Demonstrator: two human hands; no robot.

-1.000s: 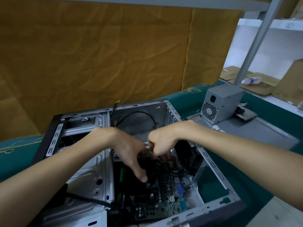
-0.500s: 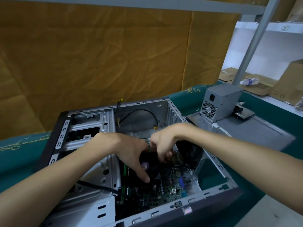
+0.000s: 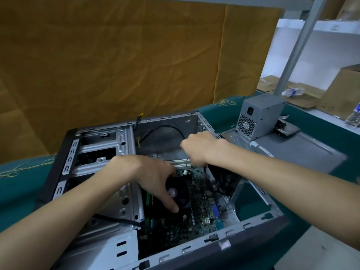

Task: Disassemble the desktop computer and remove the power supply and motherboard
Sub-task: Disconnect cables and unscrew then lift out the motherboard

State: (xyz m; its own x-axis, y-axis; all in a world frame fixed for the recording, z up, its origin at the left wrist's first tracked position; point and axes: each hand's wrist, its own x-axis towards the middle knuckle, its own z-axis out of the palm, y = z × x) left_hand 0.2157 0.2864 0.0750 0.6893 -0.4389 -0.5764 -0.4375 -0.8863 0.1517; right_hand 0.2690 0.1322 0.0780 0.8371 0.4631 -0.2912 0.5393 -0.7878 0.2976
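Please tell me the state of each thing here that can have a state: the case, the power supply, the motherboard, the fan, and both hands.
Case: lying on its side, open, side panel off.
Power supply: out of the case, standing on the side panel.
Motherboard: still mounted inside the case.
Fan: still seated on the motherboard.
Left hand: touching the fan.
Right hand: curled, grip hidden.

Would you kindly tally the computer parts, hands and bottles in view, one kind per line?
Cases: 1, open
Power supplies: 1, out on the side panel
Side panels: 1
Motherboards: 1, still inside
Hands: 2, left, right
Bottles: 2, lying, at the right edge
Total: 8
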